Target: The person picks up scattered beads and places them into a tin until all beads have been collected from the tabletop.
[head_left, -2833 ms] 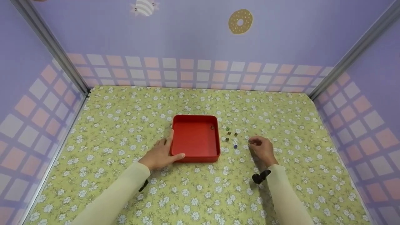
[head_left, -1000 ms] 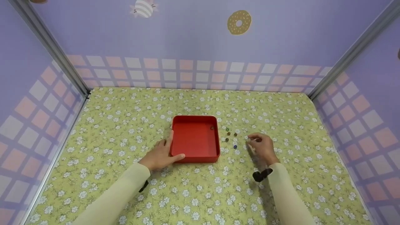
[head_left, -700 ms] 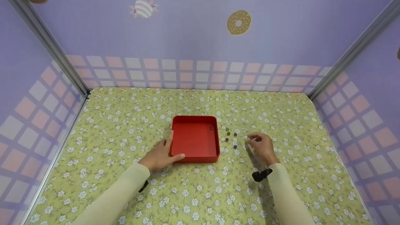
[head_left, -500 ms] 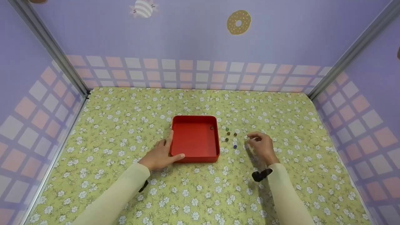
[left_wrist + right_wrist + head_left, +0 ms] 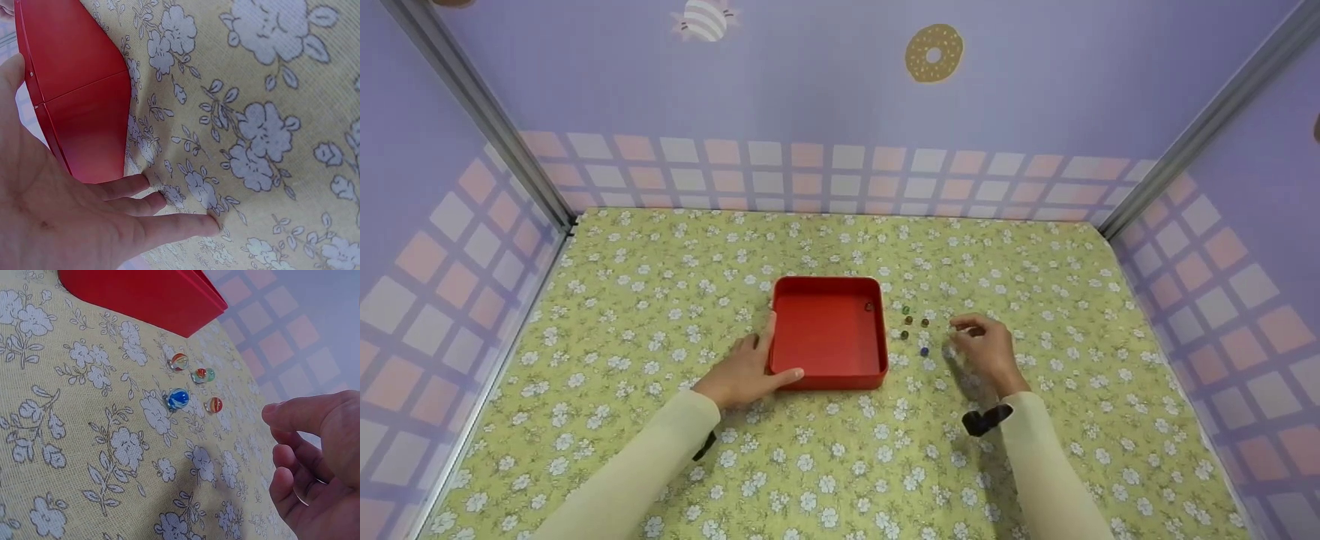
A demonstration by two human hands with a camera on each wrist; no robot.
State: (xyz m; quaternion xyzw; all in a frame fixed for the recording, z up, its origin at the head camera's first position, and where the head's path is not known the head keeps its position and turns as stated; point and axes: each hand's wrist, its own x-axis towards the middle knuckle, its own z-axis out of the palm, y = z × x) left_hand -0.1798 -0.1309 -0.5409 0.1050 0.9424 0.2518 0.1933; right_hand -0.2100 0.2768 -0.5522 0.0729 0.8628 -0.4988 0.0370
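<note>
A shallow square red box [image 5: 829, 334] sits on the floral cloth, with a small dark marble [image 5: 868, 306] in its far right corner. My left hand [image 5: 742, 371] rests against the box's near left corner, thumb along the front wall and index finger along the left side; its other fingers spread out loosely in the left wrist view. To the right of the box lie several glass marbles, among them a blue marble [image 5: 178, 399], an orange-striped marble [image 5: 214, 404] and a green marble [image 5: 210, 374]. My right hand [image 5: 986, 349] hovers right of them, fingers loosely bent, nothing visible between them.
A yellow flowered cloth [image 5: 675, 262] covers the table. Purple walls with pink and white squares enclose it at the back and both sides, with a metal corner post [image 5: 1147, 172] at the back right.
My right hand has shifted slightly left, and its thumb and fingers look less tightly pinched than in the oldest frame. My left hand, the box and the marbles stay put.
</note>
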